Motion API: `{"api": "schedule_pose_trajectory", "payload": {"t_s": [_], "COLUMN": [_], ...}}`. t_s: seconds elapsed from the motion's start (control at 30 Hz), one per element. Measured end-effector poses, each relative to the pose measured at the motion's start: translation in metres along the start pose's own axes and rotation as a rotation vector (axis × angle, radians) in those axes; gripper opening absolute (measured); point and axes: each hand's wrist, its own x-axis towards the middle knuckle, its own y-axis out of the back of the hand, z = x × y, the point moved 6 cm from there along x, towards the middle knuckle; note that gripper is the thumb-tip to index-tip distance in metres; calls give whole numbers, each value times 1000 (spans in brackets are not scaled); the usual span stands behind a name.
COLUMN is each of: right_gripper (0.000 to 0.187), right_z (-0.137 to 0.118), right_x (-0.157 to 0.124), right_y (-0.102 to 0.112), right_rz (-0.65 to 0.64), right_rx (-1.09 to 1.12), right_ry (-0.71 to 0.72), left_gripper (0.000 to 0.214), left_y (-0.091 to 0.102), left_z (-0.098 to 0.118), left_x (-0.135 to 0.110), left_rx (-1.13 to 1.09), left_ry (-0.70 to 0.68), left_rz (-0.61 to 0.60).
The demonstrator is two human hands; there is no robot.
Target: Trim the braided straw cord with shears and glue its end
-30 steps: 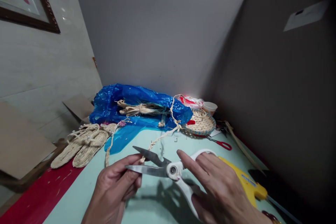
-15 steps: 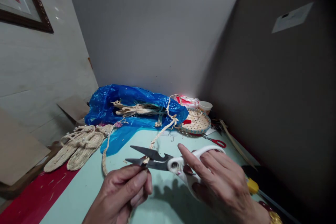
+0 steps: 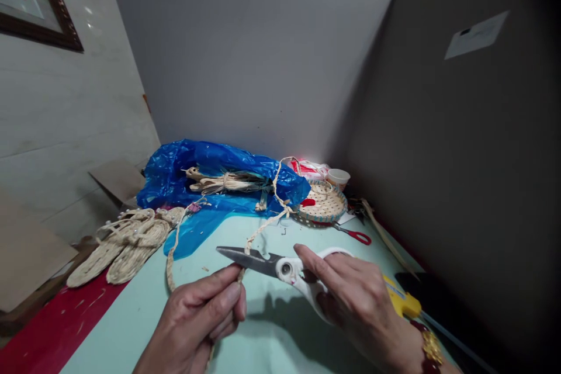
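My right hand [image 3: 359, 304] grips the white handles of large scissors [image 3: 267, 263], whose steel blades are closed and point left. My left hand [image 3: 197, 318] pinches a braided straw cord [image 3: 263, 228] just under the blades, thumb and forefinger pressed together. The cord runs from my fingers up past the blades toward the blue plastic bag [image 3: 219, 178], and another length hangs below my hand. A bundle of straw [image 3: 223, 182] lies on the bag.
A pair of woven straw sandals [image 3: 123, 242] lies at the left on the red strip. A small woven basket [image 3: 322, 203], a white cup [image 3: 339, 177], red-handled scissors [image 3: 355, 235] and a yellow tool [image 3: 401, 302] sit to the right. Grey boards wall off the back and right.
The scissor blades, open before, have closed on the cord. My left hand shifted from the lower blade to pinching the cord beneath it.
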Motion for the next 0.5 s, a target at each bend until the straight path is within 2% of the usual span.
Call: {"api": "schedule_pose_trajectory", "payload": {"t_s": [0.13, 0.33, 0.43, 0.5], "right_gripper": [45, 66, 66, 63], "right_z": [1, 4, 4, 4], "right_x": [2, 3, 2, 1], "right_y": [-1, 2, 2, 2], "right_rz": [-19, -35, -15, -3], "right_rx": [-11, -23, 33, 51], "right_ry": [-1, -13, -14, -12], "left_gripper": [16, 19, 19, 18], "left_y": [3, 1, 1, 6], "left_z": [-2, 4, 3, -2], "left_x": [4, 2, 1, 0], "left_rx": [-18, 59, 29, 1], "left_ry": [-12, -64, -66, -47], "left_rz": [-28, -98, -118, -84]}}
